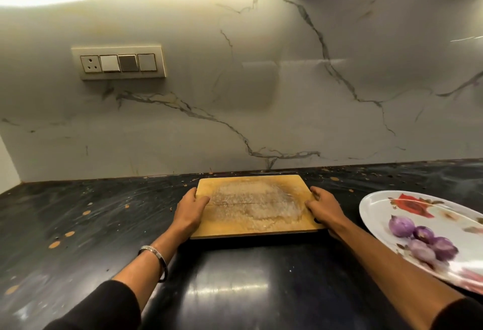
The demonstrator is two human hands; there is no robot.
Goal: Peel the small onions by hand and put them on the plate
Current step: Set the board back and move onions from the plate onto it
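A worn wooden cutting board [251, 206] lies on the dark counter, nothing on it. My left hand [190, 208] grips its left edge, thumb on top. My right hand [324, 205] grips its right edge the same way. At the right, a white plate [379, 202] with a red flower print holds several small purple peeled onions [423, 240], clustered near its middle. The plate's right part runs out of view.
The black speckled counter [91, 225] stretches left and toward me. Behind the board rises a marble-look wall [235, 107] with a switch and socket panel [119, 63] at the upper left. A silver bangle [154, 251] sits on my left wrist.
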